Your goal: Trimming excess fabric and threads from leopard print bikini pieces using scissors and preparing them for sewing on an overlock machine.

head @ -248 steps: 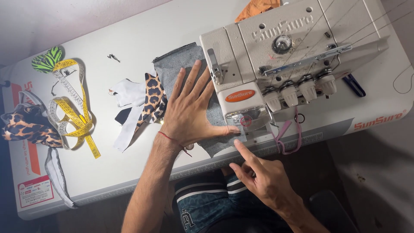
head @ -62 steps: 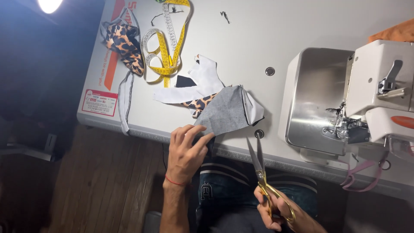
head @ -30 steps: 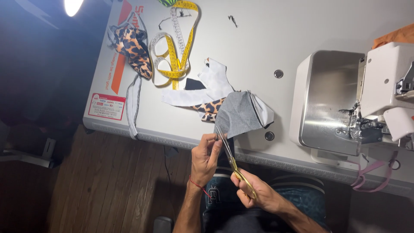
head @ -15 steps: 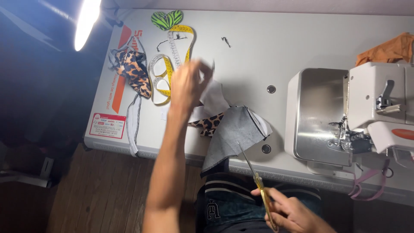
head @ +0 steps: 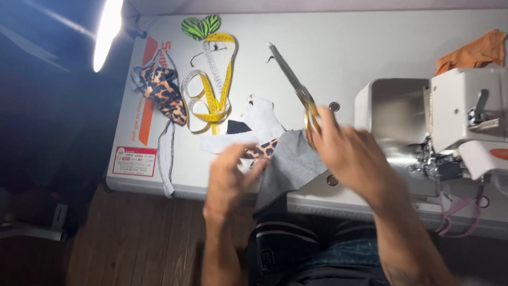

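My right hand (head: 352,156) grips gold-handled scissors (head: 294,85) above the white table (head: 360,47), blades pointing up and to the left. My left hand (head: 228,177) hovers at the table's front edge, fingers apart and blurred, right beside a grey fabric piece (head: 291,167) that hangs over the edge. A leopard-print scrap (head: 263,150) and white fabric pieces (head: 259,119) lie just beyond the grey piece.
A white overlock sewing machine (head: 450,122) stands at the right, orange cloth (head: 473,50) behind it. A yellow tape measure (head: 214,100), a green striped piece (head: 200,26) and a leopard-print garment (head: 161,95) lie at the left. A bright lamp (head: 108,32) shines at upper left.
My right hand rose from below the table edge and carried the scissors over the table. My left hand drew back from the tape measure area to the front edge by the grey fabric.
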